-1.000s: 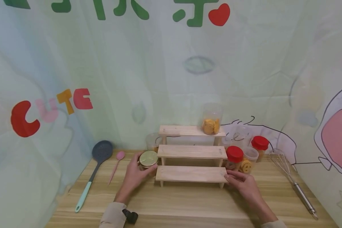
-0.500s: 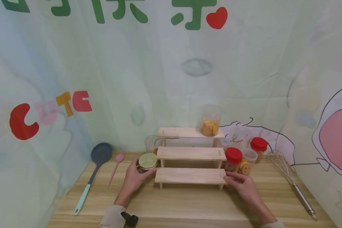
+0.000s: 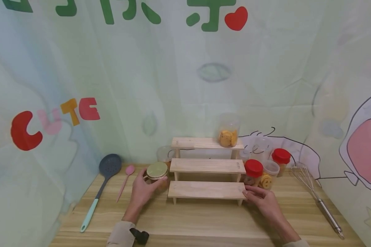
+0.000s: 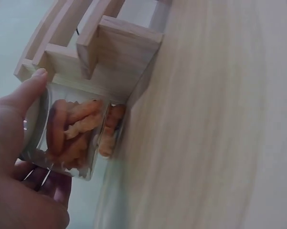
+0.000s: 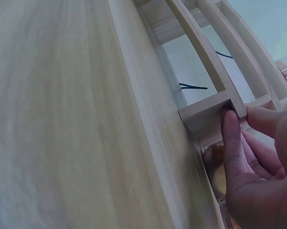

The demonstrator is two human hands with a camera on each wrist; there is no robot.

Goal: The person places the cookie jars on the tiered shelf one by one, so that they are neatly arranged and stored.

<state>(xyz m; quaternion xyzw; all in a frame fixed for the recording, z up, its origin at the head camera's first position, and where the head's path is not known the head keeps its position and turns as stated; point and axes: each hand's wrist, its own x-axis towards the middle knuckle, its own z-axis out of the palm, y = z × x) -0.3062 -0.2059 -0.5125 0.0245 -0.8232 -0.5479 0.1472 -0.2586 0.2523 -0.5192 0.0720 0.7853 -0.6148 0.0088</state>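
A glass jar (image 3: pixel 156 175) with a gold lid sits in the left hand (image 3: pixel 142 190), fingers and thumb curled round its sides. In the left wrist view the jar (image 4: pixel 71 136) shows pale orange snacks through the glass, and the thumb (image 4: pixel 26 93) lies along the lid's edge. It is lifted a little, just off the wooden table (image 3: pixel 204 219), and close beside the left end of the lowest shelf.

That shelf belongs to a three-step wooden rack (image 3: pixel 207 166). The right hand (image 3: pixel 262 202) grips the right end of the bottom step; in the right wrist view its fingers (image 5: pixel 231 138) pinch the end of the board, with the thumb pressed against the side post.

Just beyond the right fingertips stand a red-lidded jar (image 3: pixel 253 171) and a clear tub of yellow biscuits (image 3: pixel 267 176), with another red-lidded jar (image 3: pixel 280 158) behind them. On the top step, above the right hand, stands a clear jar of biscuits (image 3: pixel 228 132). Behind the held jar a clear cup (image 3: pixel 164 154) stands at the rack's left end.

Left of the left hand lie a pink spoon (image 3: pixel 125 180) and, farther out, a dark slotted spatula (image 3: pixel 100 187). Well to the right of the right hand lies a metal whisk (image 3: pixel 315 195).
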